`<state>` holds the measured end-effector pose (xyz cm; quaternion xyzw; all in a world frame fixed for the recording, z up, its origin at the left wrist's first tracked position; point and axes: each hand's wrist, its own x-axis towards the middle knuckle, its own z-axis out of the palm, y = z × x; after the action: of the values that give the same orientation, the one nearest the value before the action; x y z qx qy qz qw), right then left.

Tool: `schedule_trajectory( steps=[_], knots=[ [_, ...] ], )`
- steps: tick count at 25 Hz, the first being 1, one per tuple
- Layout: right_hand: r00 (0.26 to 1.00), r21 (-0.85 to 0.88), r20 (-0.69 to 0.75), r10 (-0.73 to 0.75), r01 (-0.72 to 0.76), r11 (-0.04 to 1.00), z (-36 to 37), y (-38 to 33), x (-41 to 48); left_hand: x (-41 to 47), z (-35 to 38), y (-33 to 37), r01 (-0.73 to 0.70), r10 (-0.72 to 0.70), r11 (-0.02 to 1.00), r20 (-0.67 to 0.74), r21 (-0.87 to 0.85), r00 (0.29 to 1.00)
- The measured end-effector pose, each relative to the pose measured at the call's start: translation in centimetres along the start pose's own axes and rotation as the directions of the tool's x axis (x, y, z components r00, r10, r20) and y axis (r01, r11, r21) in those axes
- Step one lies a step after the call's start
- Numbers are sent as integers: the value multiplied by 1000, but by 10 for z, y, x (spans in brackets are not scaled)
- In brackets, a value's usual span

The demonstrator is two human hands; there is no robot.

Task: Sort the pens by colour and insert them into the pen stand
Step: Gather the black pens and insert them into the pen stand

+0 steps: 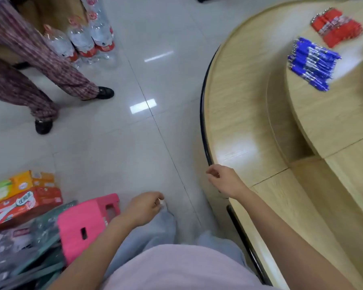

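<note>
On the round wooden table (239,101), blue plastic pens (312,63) and red plastic pens (336,27) are heaped, well apart from both hands. The right hand (224,181) is held loosely curled and empty; the left hand (145,209) is curled, but its grip cannot be told.

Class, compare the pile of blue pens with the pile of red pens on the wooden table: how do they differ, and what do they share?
The blue pens have blue barrels, the red pens red ones. The blue pens lie nearer the person, the red pens beyond them. Both are loose heaps lying flat on the raised tier of the table, untouched.
</note>
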<state>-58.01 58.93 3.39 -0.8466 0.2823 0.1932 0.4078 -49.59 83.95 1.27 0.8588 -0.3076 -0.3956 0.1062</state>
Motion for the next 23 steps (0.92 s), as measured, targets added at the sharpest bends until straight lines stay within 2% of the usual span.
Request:
schedule_trajectory(
  steps=[5,9,12,16,18,23],
  knots=[
    [980,44,-29,199,-198,979,9,-17,33,72,-125,-35,-89,92,994,-37,70,995],
    [946,111,-54,321,-314,943,2,-18,60,145,-203,-19,-173,179,981,-82,83,980],
    [923,172,-66,379,-363,916,-19,-26,105,207,-245,-6,-216,221,973,-63,81,973],
    [920,224,-69,386,-362,905,-75,-54,185,273,-298,6,-227,226,967,27,115,974],
    [943,196,-71,324,-305,932,-117,-76,230,298,-319,11,-239,232,962,63,130,971],
    [946,210,-224,233,-186,960,-221,-136,342,370,-367,18,-272,263,961,130,58,956]
  ],
)
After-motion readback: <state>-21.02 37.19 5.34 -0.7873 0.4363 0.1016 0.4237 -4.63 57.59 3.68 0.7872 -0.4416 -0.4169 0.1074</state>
